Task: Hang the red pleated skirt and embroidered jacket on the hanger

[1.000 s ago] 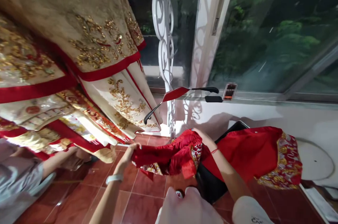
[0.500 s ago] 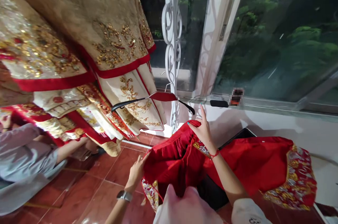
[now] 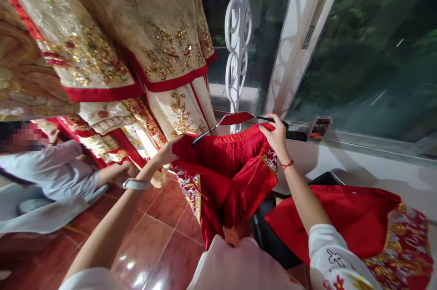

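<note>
Red trousers [image 3: 235, 167] with a gathered waistband and sequined side panels hang spread between my two hands. My left hand [image 3: 166, 155] is closed on the left end of the waist, its fingertips partly hidden by the cloth. On the right end of the waist, my right hand [image 3: 277, 137] is closed, its fingers against the black right arm of a clothes hanger [image 3: 235, 118]. Whether it grips the hanger as well, I cannot tell. The hanger has a red middle, and its left black tip lies in front of the open waist.
Cream costumes [image 3: 170, 48] with gold sequins hang at the left. A white scrolled post [image 3: 235, 30] stands before the window. Another red garment [image 3: 334, 217] lies over a black chair [image 3: 273, 221] at the right. A person [image 3: 64, 167] sits at the far left.
Both my hands have raised the red trousers to the hanger and drawn the waist wider. My right hand has come up against the hanger's right arm. The view has shifted left.
</note>
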Available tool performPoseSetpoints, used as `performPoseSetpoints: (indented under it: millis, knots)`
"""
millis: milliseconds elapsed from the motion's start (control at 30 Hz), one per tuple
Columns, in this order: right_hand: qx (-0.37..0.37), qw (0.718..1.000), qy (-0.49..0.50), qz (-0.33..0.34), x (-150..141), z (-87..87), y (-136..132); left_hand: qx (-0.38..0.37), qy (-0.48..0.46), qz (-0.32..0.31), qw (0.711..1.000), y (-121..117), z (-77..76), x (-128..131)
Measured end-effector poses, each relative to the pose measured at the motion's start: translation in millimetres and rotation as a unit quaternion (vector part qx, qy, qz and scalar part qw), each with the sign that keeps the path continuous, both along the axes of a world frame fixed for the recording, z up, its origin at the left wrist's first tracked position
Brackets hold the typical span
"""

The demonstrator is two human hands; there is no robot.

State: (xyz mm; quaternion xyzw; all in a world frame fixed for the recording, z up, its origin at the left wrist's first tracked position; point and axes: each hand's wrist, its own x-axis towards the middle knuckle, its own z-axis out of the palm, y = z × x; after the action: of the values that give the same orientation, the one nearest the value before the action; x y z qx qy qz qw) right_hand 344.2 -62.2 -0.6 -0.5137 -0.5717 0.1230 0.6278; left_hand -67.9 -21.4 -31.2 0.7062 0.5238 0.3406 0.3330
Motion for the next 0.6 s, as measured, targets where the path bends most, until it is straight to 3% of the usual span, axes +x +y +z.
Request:
performPoseSetpoints:
  millis: [133,300,467,600]
  knots:
    - [0.013,1.000,-0.002,-0.016,2.0,2.4,-12.3,-0.049,0.043,0.002,0.998,14.4,27.9,22.7]
    - [0.003,1.000,0.000,-0.011,-6.3,-4.8,-28.1,0.075,0.103,-0.023,0.992,9.9,55.3,69.6]
    - [-0.010,1.000,0.003,0.000,-14.8,-10.5,-31.1,0.179,0.219,0.006,0.959,-15.0,56.2,120.8]
    - [-0.020,0.998,0.019,0.062,15.6,-23.8,-38.0,0.218,0.285,0.031,0.933,-23.2,52.5,125.2]
